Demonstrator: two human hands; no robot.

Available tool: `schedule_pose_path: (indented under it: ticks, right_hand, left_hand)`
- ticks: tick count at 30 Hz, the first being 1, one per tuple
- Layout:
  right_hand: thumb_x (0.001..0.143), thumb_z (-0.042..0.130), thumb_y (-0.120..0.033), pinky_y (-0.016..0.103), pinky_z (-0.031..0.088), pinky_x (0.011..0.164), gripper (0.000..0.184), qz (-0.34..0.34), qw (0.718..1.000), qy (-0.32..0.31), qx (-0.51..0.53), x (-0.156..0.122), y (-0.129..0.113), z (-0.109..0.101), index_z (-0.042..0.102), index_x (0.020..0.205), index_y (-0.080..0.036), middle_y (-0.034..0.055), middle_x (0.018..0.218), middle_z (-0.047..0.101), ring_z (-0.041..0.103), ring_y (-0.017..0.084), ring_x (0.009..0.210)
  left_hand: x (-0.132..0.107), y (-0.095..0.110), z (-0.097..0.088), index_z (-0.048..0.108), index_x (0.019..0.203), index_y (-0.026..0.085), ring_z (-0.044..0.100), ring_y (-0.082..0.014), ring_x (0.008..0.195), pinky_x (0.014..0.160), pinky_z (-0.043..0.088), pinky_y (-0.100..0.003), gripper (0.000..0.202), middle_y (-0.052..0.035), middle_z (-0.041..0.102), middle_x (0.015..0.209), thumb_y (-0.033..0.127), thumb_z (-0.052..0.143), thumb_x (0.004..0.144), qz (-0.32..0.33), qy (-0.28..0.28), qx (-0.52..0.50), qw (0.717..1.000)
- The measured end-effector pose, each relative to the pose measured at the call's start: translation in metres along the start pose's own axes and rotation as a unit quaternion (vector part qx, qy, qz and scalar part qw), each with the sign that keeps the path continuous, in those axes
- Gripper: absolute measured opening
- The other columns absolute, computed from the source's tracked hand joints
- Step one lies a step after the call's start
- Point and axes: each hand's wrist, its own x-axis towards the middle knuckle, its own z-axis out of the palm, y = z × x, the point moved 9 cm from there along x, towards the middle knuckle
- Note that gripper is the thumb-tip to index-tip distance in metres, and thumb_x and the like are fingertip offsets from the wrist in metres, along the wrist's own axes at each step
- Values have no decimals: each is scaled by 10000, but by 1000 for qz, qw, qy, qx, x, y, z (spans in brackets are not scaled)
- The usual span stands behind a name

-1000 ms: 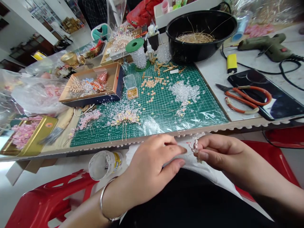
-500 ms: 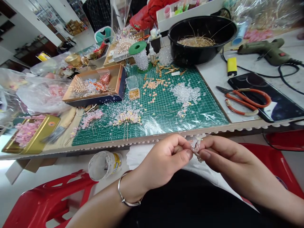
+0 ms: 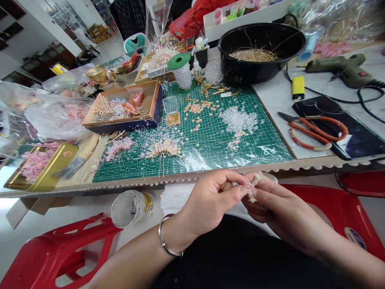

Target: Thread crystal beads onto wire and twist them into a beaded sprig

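Note:
Just below the table's front edge, a small beaded ornament [image 3: 250, 188] with clear, pale pink and whitish pieces is pinched between both hands. My left hand [image 3: 215, 196], with a silver bangle on its wrist, grips it between thumb and forefinger. From the other side my right hand [image 3: 272, 200] holds it, fingers curled behind and partly hidden. On the green cutting mat [image 3: 144, 170] lie a beaded hair comb [image 3: 164, 148] with long pins, a pink one [image 3: 118, 147], a heap of clear beads [image 3: 239, 119] and peach flower beads [image 3: 197, 107].
Red-handled pliers [image 3: 319, 130] overlap a dark phone [image 3: 361, 136] on the right, near a yellow lighter [image 3: 298, 87] and a glue gun [image 3: 339, 68]. Behind the mat stand a black basin [image 3: 261, 72] and a bead spool [image 3: 182, 76]. An open box [image 3: 123, 122] sits left; red stools flank me.
The beaded ornament has turned in my fingers. My right hand has rotated, its fingers now curled more beneath the piece, while my left keeps its pinch. The view has shifted slightly.

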Motion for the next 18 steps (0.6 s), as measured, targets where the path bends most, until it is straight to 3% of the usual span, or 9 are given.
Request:
schedule_pose_path:
  ticks: [4, 9, 11, 12, 13, 15, 17, 18]
  right_hand:
    - [880, 620, -597, 222, 239, 460, 377, 17, 1000, -8, -23, 2, 6, 5, 512, 835, -240, -84, 625, 279, 215, 93, 524]
    - [907, 615, -563, 235, 345, 457, 324, -9, 989, 8, -146, 1, 3, -4, 590, 877, -242, -62, 609, 400, 361, 106, 501]
    - [868, 710, -449, 304, 482, 597, 205, -47, 975, 34, -213, -5, -9, -14, 651, 922, -261, -10, 705, 561, 547, 174, 653]
    - [848, 739, -388, 357, 522, 738, 198, -95, 956, 56, -270, -10, -23, -19, 673, 1004, -284, 24, 861, 646, 617, 224, 829]
    - [842, 746, -328, 410, 509, 891, 295, -156, 924, 76, -340, -17, -40, -21, 666, 1126, -315, 46, 1079, 672, 616, 272, 1039]
    - [883, 679, -251, 479, 435, 1066, 529, -299, 804, 85, -506, -37, -71, -8, 530, 1380, -359, 60, 1455, 520, 503, 317, 1313]
    - [922, 603, -203, 505, 453, 1077, 581, -376, 689, 32, -619, -49, -79, 16, 436, 1466, -323, 99, 1555, 415, 488, 327, 1350]
    - [926, 583, -177, 513, 478, 1055, 566, -387, 656, 0, -648, -50, -77, 25, 437, 1462, -289, 127, 1537, 433, 509, 334, 1330]
  left_hand:
    - [-1, -5, 1, 742, 903, 185, 675, -183, 996, 924, 484, -311, 159, -63, 752, 1022, 321, 781, 830, -19, -13, 28, 999]
    - [-4, -11, 2, 703, 873, 160, 644, -165, 860, 880, 477, -321, 214, -42, 698, 860, 367, 754, 849, -51, -28, 27, 998]
    - [-7, -11, 2, 672, 864, 157, 606, -145, 833, 860, 460, -299, 218, -23, 651, 826, 368, 727, 872, -60, -34, 25, 997]
    - [-7, -10, 1, 658, 869, 159, 580, -133, 824, 847, 446, -284, 215, -13, 627, 823, 366, 718, 879, -63, -29, 36, 997]
    - [-8, -9, -1, 647, 879, 163, 552, -123, 813, 828, 431, -270, 216, -4, 603, 825, 369, 710, 886, -66, -21, 60, 996]
    - [-9, -6, -4, 630, 910, 170, 507, -121, 794, 787, 411, -264, 235, 4, 568, 836, 401, 676, 910, -74, -15, 125, 989]
    - [-9, -2, -1, 615, 910, 170, 506, -146, 827, 780, 418, -284, 269, -15, 573, 883, 437, 627, 935, -69, -34, 183, 980]
    - [-9, 1, 2, 608, 909, 169, 520, -163, 861, 793, 427, -297, 270, -28, 583, 913, 436, 602, 948, -59, -45, 205, 976]
